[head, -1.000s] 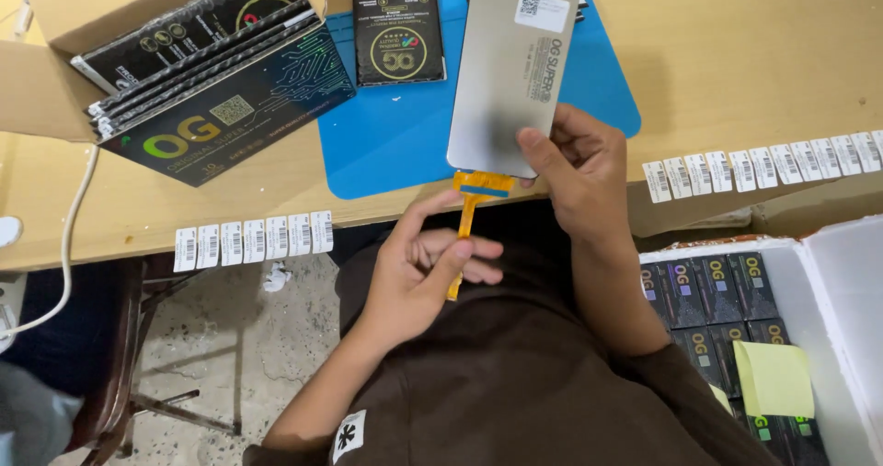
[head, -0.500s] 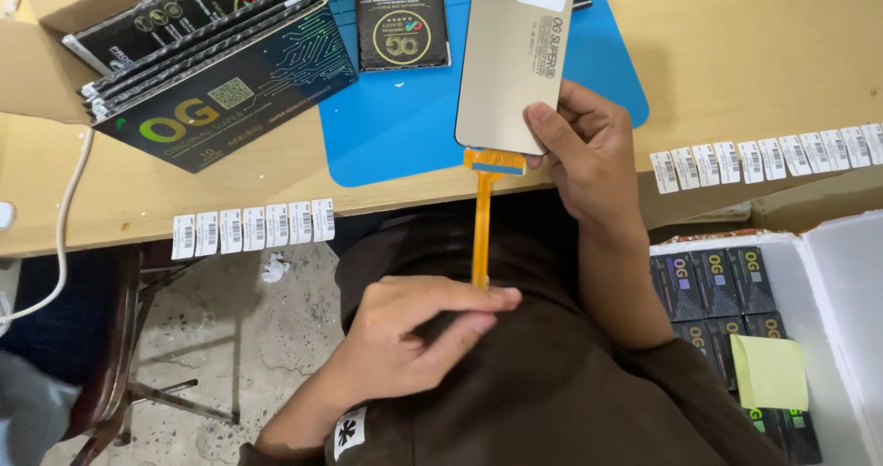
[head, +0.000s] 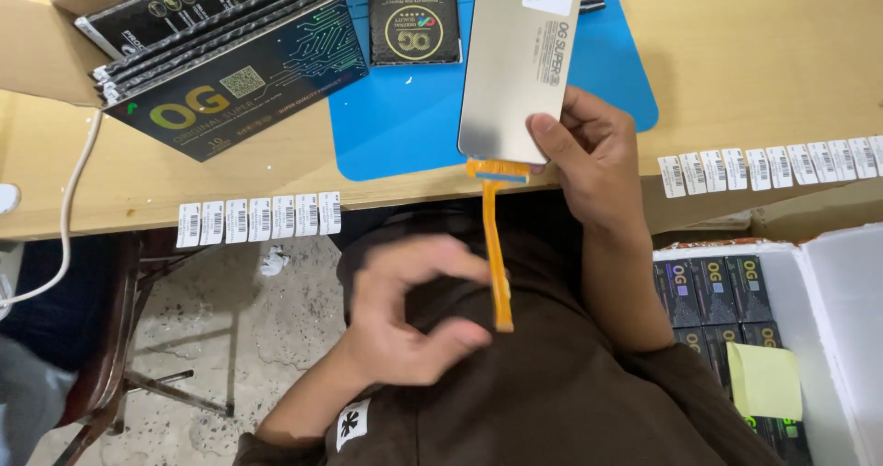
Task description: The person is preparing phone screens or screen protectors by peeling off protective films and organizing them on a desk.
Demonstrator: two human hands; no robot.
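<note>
Two hands over a wooden table (head: 763,70) with a blue mat (head: 405,126) on it. Right hand (head: 593,158) is clamped on the lower edge of a grey display panel (head: 515,61), held upright above the mat. Orange flex cable (head: 497,245) hangs straight down from the panel. Left hand (head: 405,314) sits just beside the cable's lower end, thumb and forefinger curled, apart, pinching nothing.

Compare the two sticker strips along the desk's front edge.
The left sticker strip is short, with few labels, under the black boxes. The right sticker strip is longer, has more labels and runs off the picture's edge. Both are rows of white barcode labels on the desk.
</note>
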